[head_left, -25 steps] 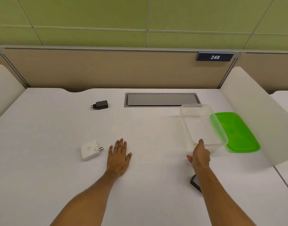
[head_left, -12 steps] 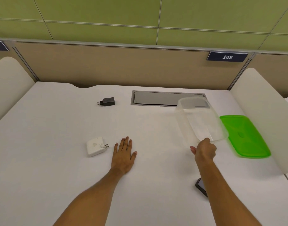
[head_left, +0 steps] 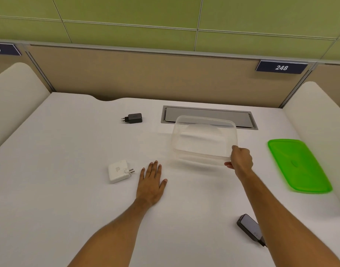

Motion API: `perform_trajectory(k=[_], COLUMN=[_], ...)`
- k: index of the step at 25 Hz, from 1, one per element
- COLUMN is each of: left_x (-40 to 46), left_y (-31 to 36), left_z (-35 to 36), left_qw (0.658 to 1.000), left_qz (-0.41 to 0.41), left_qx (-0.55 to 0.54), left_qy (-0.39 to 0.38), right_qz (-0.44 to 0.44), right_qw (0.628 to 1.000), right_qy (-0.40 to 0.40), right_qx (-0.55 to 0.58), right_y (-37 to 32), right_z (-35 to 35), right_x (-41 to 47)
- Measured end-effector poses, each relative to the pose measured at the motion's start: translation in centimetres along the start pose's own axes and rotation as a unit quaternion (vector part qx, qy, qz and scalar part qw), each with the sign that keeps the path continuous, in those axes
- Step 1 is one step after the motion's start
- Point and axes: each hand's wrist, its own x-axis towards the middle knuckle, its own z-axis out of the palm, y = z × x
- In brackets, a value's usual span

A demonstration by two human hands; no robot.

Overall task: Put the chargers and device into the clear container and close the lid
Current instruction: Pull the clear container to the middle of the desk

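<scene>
One clear container is held at its corner by right hand fingers, empty; left hand rests flat, fingers spread. White charger, at nine o'clock of that hand, is judged next to be loaded.

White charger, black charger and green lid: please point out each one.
white charger (head_left: 118,171), head view, top face of its body
black charger (head_left: 134,118), head view, middle of its body
green lid (head_left: 298,165), head view, flat centre

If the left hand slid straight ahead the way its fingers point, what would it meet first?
The left hand lies flat, fingers pointing away and slightly right. Straight on is bare desk; the clear container looks first in line, though it may be lifted above the surface.
</scene>
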Motion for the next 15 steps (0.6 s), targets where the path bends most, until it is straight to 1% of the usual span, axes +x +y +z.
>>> perform_trajectory(k=[3,6,15], left_x=[0.1,0.1,0.1], left_y=[0.0,-0.1,-0.2], left_z=[0.1,0.2,0.2], left_qw=[1.0,1.0,1.0], left_qz=[0.0,0.0,-0.001], left_qx=[-0.003,-0.007,-0.014], left_qy=[0.002,0.006,0.012], right_qz=[-0.023,-0.01,0.019], right_qw=[0.998,0.998,0.999], right_qy=[-0.031,-0.051,-0.046], right_qx=[-0.04,-0.039,-0.014], right_y=[-0.3,-0.4,0.1], right_z=[0.5,0.9,1.4], right_x=[0.8,1.8,3.7])
